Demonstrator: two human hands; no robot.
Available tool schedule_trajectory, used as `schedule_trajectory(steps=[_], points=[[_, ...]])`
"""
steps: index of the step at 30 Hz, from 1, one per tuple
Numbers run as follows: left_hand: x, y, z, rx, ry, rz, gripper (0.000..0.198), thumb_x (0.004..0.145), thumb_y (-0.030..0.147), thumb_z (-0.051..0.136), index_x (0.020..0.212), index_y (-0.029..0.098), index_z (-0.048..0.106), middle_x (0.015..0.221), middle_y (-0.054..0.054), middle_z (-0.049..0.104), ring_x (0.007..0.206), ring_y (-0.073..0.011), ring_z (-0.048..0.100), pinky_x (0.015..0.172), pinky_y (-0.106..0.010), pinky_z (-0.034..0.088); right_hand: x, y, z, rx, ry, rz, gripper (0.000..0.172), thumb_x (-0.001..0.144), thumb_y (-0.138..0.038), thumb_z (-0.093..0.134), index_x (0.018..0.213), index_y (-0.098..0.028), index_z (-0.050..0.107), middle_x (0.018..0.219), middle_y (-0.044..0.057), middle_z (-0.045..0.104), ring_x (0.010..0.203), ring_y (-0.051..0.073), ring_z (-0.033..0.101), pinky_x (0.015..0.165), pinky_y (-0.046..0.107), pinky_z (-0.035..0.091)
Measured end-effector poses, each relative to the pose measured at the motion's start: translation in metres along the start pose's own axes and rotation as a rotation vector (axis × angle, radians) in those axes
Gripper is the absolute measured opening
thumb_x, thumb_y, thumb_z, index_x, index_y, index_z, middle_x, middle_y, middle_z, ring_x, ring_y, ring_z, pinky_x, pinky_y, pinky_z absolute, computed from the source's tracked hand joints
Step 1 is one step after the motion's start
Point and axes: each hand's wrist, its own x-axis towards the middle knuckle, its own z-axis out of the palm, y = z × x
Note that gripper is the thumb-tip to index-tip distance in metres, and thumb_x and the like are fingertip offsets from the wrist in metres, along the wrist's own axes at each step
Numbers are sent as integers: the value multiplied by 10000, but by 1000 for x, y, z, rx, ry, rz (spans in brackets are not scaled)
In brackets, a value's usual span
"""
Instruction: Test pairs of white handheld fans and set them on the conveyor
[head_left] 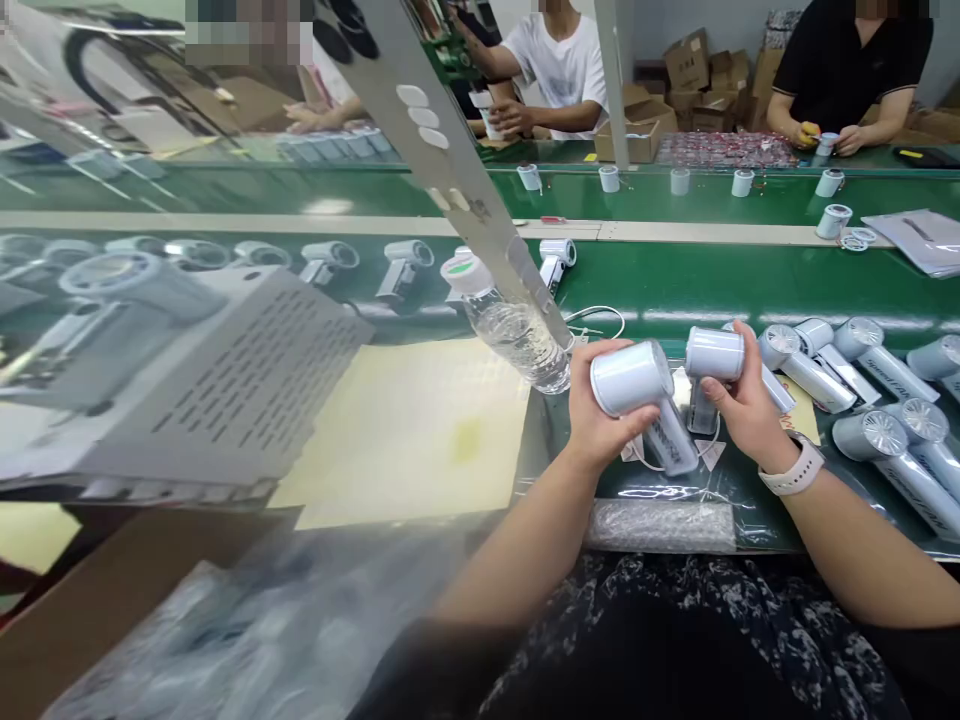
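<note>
My left hand [596,415] is closed round a white handheld fan [637,385], its round head up and its handle pointing down over the green bench. Just right of it, my right hand [742,400], with a white watch on the wrist, grips a second white fan [712,360] by its head. The two fans are close together but apart. A pile of several more white fans [862,385] lies on the bench to the right of my right hand. A thin white cord [600,318] loops on the bench behind my hands.
A clear water bottle [510,330] lies tilted left of my hands, beside a yellow sheet [420,430]. A row of fans [405,262] stands along the green conveyor [675,290]. Bubble wrap [660,525] lies at the near edge. People work across the far side.
</note>
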Motion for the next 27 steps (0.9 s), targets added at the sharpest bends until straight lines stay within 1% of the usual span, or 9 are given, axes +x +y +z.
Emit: schedule_trajectory(steps=[3,6,8,11,14,16,21,24,27], points=[[-4,3,9,7,-66,157,867,789,868,943,1422,342,671,1499,-121,728,1370,-345,746,1168,-566,631,-8,-4,5,27,-217,-34,1391,905,-1107,594,1959,-349,94,2038,115,194,1880,434,271,1530,646,307],[-5,3,14,46,-90,169,880,799,898,914,1438,349,657,1508,-119,740,1389,-354,743,1167,-583,631,-13,-5,12,126,-469,-32,1595,773,-1162,686,1969,-323,45,2040,145,203,1891,466,236,1533,674,266],[-6,1,13,17,-121,84,888,820,892,906,1462,340,638,1496,-122,744,1376,-347,749,1160,-565,629,-13,-4,17,132,-508,-16,1701,706,-1110,830,1965,-279,46,2032,199,205,1887,494,231,1537,702,215],[-7,-4,12,-75,-162,-132,905,867,864,890,1541,331,604,1560,-139,709,1388,-327,738,1170,-508,616,-10,-2,22,126,-421,34,1567,791,-1004,879,1955,-285,114,2007,204,280,1857,477,322,1534,707,239],[-7,-13,14,-198,-191,-334,928,907,916,791,1583,322,567,1578,-155,684,1355,-308,735,1123,-462,632,-7,0,19,117,-352,109,1398,852,-933,879,1931,-332,224,1846,191,555,1664,475,597,1430,729,453],[-6,-21,17,-240,-164,-402,952,892,966,742,1564,319,556,1578,-164,674,1403,-326,714,1143,-481,629,-3,3,12,88,-295,141,1351,852,-876,910,1908,-311,284,1705,202,676,1494,468,721,1324,724,566],[0,-36,20,-200,-85,-542,967,854,997,702,1508,308,519,1596,-191,638,1466,-358,673,1178,-556,610,13,10,-16,2,-52,89,1310,835,-782,935,1868,-256,324,1577,212,722,1386,429,751,1249,687,610],[4,-32,19,-180,-120,-614,933,890,949,687,1526,298,483,1656,-197,582,1520,-363,633,1239,-583,575,20,10,-27,2,17,80,1281,850,-756,922,1865,-266,312,1445,175,771,1278,395,773,1176,646,651],[6,-25,18,-137,-165,-650,884,917,899,703,1517,286,490,1697,-198,556,1537,-370,613,1283,-601,542,23,10,-29,-18,54,66,1258,851,-736,919,1853,-249,334,1467,184,765,1299,405,770,1191,637,647]])
